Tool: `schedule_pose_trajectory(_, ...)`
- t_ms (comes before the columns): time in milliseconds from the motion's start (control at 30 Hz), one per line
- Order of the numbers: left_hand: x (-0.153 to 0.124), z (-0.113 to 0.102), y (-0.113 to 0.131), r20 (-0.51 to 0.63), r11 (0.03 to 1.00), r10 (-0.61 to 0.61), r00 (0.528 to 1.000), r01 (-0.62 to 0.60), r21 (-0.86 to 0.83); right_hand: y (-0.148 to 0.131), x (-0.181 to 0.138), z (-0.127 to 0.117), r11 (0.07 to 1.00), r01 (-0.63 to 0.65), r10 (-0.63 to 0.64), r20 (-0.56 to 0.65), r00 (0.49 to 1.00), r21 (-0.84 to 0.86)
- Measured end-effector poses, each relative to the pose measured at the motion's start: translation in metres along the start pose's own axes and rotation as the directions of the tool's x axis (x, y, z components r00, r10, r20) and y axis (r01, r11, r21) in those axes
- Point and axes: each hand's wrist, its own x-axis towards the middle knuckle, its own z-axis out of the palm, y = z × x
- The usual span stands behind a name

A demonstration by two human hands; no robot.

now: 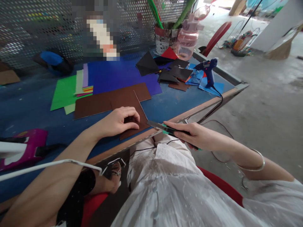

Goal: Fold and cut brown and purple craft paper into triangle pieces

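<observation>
My left hand rests with curled fingers on a brown paper sheet near the front edge of the blue table, pressing it down. My right hand is closed around a green-and-black utility knife. Its blade tip meets the brown sheet's right edge at the table rim. A cut line runs up the sheet from there.
Green, purple and pastel paper sheets lie behind the brown one. Dark paper scraps, a blue glue gun with its cord, a pink bottle and a holder of rolled paper stand far right. A magenta tool lies left.
</observation>
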Motion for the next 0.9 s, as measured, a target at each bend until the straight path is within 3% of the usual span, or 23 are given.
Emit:
schedule_pose_trajectory(667,0.0009,0.0036,-0.0007,-0.028,0.998,-0.047,0.999,0.045,-0.043,-0.0021,0.0043,0.0068,0.992,-0.033,0.028,0.042,0.999,0.119)
schedule_pose_trajectory(900,0.0004,0.0033,0.0018,-0.031,0.998,-0.011,0.999,0.009,-0.066,0.0033,0.0019,0.0096,0.99,-0.013,0.008,0.041,0.999,0.141)
